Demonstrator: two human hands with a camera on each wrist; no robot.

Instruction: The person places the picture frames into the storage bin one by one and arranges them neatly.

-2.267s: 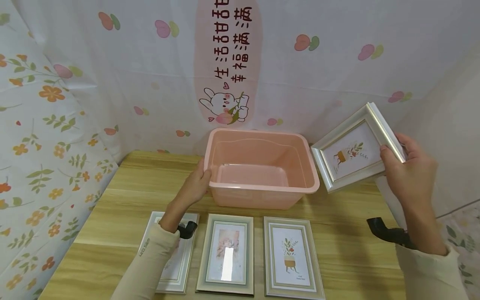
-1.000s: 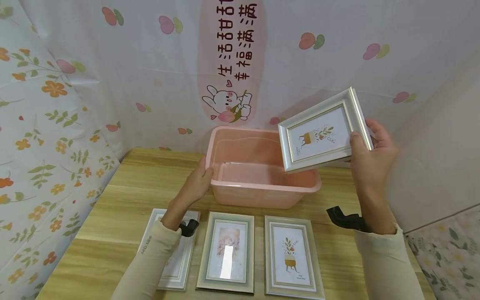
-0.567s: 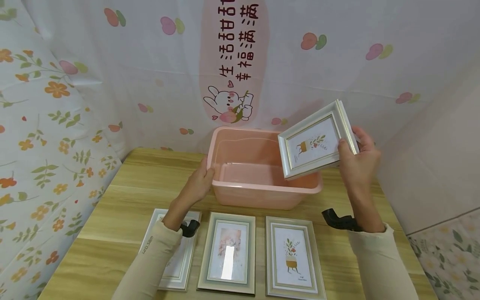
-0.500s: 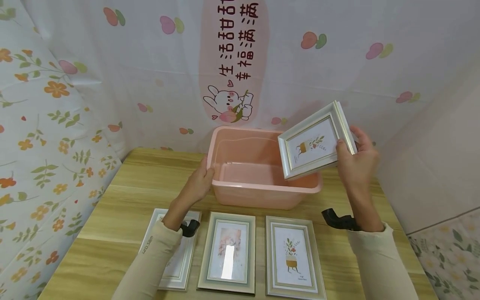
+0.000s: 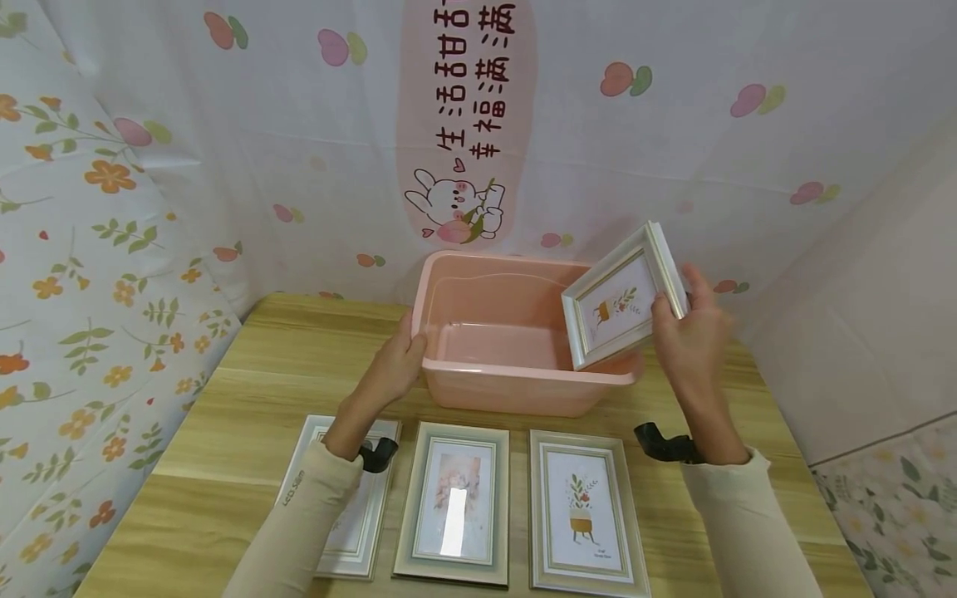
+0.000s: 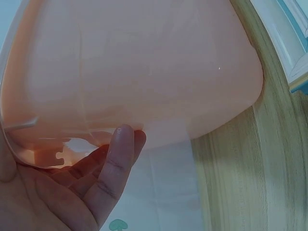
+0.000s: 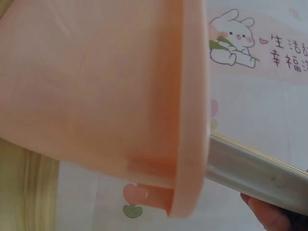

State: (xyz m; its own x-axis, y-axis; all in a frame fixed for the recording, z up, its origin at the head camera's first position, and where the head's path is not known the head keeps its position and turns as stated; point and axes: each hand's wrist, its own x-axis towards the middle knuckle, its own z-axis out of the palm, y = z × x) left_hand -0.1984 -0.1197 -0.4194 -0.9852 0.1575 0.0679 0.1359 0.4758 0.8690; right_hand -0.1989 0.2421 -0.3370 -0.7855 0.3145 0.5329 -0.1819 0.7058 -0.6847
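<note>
With your left fingers (image 6: 119,163) gripping the pink basin (image 5: 508,394), centre, lower the tilted frame (image 5: 615,306), pinched in your right fingers (image 5: 699,288), clear of the rim (image 5: 493,370).

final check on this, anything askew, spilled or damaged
Nothing looks spilled or damaged. Only the frame in the right hand is tilted, at the right end of the bin, apparently from handling; three others lie flat in a row.

Your right hand (image 5: 692,334) has brought the picture frame (image 5: 615,303) left and down, its end now dipping into the pink tub (image 5: 512,392).
</note>
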